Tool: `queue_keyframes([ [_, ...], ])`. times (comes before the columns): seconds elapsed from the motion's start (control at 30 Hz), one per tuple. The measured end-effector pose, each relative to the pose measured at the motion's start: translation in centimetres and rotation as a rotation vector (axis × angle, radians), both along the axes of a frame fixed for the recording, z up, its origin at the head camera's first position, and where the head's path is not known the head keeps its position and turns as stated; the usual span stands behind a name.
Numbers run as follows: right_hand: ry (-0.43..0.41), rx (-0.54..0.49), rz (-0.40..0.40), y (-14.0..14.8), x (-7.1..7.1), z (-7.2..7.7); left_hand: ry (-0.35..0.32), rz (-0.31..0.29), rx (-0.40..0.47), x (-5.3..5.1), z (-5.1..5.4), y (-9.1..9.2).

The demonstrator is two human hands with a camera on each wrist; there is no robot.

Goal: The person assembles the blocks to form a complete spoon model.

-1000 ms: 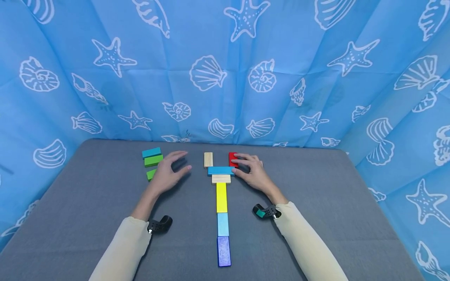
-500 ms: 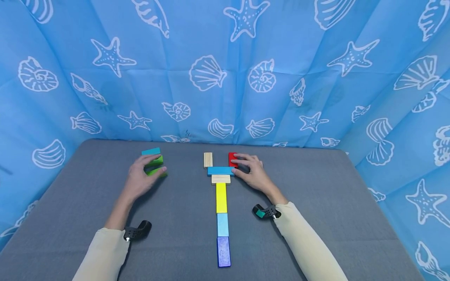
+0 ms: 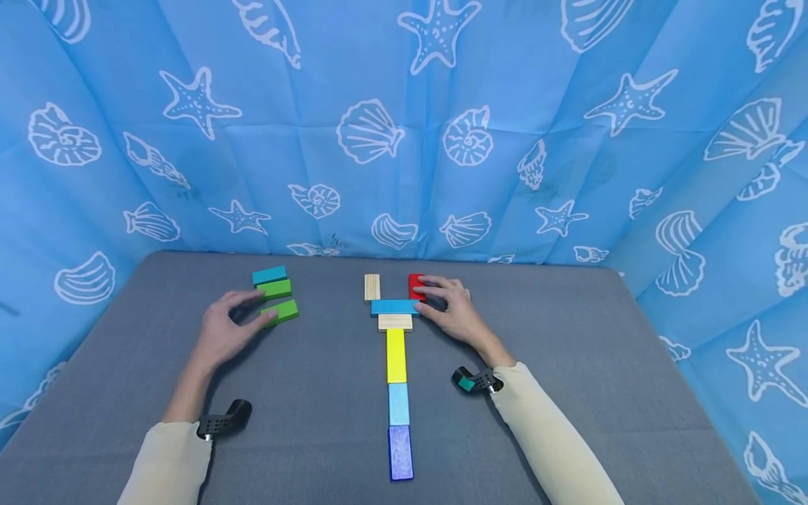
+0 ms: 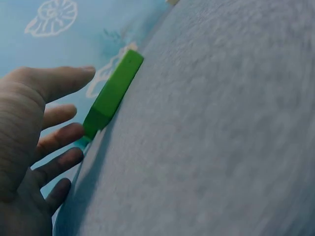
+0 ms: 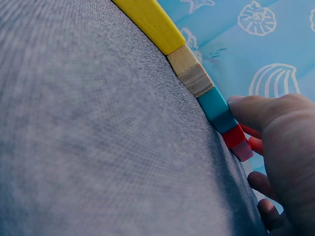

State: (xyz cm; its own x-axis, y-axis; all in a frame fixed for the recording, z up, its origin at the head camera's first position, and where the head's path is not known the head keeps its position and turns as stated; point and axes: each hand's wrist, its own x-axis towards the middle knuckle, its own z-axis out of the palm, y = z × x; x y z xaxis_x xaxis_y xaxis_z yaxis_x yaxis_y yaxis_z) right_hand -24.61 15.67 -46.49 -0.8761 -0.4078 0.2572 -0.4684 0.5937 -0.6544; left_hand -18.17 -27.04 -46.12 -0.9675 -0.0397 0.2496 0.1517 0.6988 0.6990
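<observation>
At the left, my left hand (image 3: pixel 224 330) spreads its thumb and fingers beside the near green block (image 3: pixel 283 311). Its thumb tip overlaps that block in the head view; the left wrist view shows a gap between thumb and green block (image 4: pixel 114 91). Behind lie another green block (image 3: pixel 275 288) and a blue one (image 3: pixel 269 274). My right hand (image 3: pixel 451 312) has its fingertips on the red block (image 3: pixel 414 282) and its thumb at the right end of the long blue block (image 3: pixel 391 307). An upright-lying wooden block (image 3: pixel 372 287) touches that blue block's left end.
A column runs toward me on the grey table (image 3: pixel 536 351): a crosswise wooden block (image 3: pixel 395 322), then yellow (image 3: pixel 396 355), light blue (image 3: pixel 398 404) and purple (image 3: pixel 400 452) blocks. A blue shell-printed curtain (image 3: pixel 290 154) hangs behind the table.
My left hand has moved left and slightly down, past the green blocks to their left side, uncovering them. The right hand stays at the red and blue blocks.
</observation>
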Motion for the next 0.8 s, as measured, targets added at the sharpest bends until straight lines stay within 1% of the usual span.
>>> queue_keyframes([
  [0.1, -0.001, 0.006, -0.001, 0.0, 0.0, 0.0, -0.009, -0.010, 0.010, 0.1, -0.1, -0.5],
  [0.2, -0.007, 0.005, -0.004, -0.1, 0.0, 0.1, -0.034, -0.013, 0.008, 0.3, 0.0, -0.9],
  [0.4, -0.009, 0.009, -0.006, -0.1, 0.1, 0.1, -0.091, -0.026, -0.040, 0.6, 0.2, -1.2],
  [0.57, -0.019, 0.015, -0.020, -0.1, 0.1, 0.1, -0.103, -0.038, -0.067, 0.6, 0.2, -1.1],
  [0.8, -0.008, 0.011, -0.011, -0.1, 0.1, 0.1, -0.116, -0.041, -0.089, 0.5, 0.0, -1.1],
])
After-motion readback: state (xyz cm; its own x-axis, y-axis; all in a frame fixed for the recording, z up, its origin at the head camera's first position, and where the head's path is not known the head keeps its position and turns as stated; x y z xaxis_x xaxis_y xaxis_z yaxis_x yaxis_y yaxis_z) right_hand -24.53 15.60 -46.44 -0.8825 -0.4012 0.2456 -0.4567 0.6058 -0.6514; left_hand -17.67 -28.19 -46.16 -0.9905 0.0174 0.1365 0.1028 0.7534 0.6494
